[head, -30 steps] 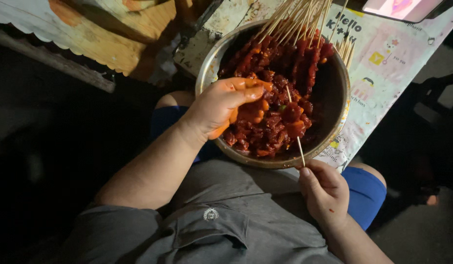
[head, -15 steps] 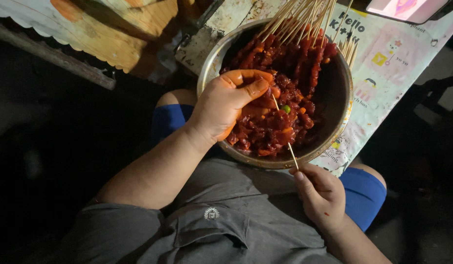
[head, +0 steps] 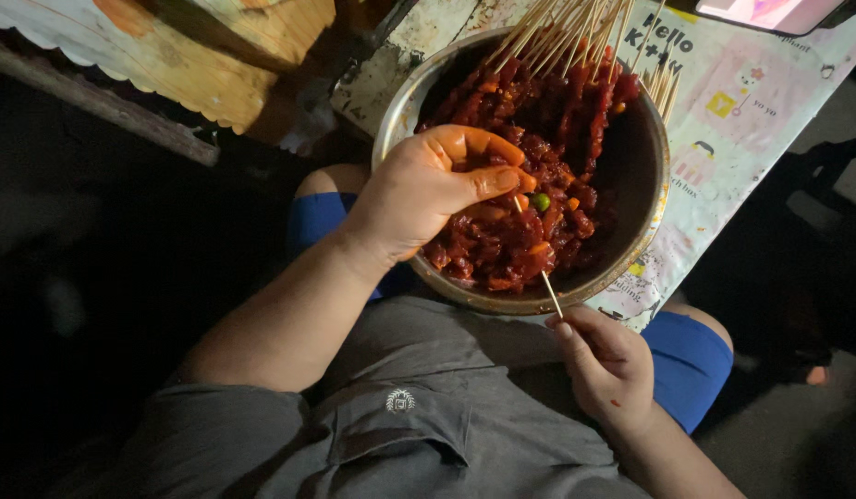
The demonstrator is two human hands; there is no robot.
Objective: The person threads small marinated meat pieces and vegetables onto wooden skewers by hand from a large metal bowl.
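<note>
A round metal bowl (head: 656,176) rests at my knees, full of red marinated meat pieces (head: 502,245). My left hand (head: 414,199), smeared with sauce, is inside the bowl, its fingers pinched on a piece of meat at the tip of a thin wooden skewer (head: 550,294). My right hand (head: 608,365), just below the bowl's near rim, grips the skewer's lower end. A small green bit (head: 541,200) lies next to my left thumb. Several loaded skewers (head: 576,55) lean against the bowl's far side, sticks fanning outward.
The bowl stands on a printed pastel table cover (head: 742,111). A patterned cloth with a scalloped edge (head: 169,65) lies at the upper left. My grey shirt (head: 419,416) and blue shorts (head: 687,360) fill the bottom. The surroundings are dark.
My right hand has pushed the skewer farther up into the bowl. My left hand has shifted from the meat pile to pinching a piece at the skewer's tip.
</note>
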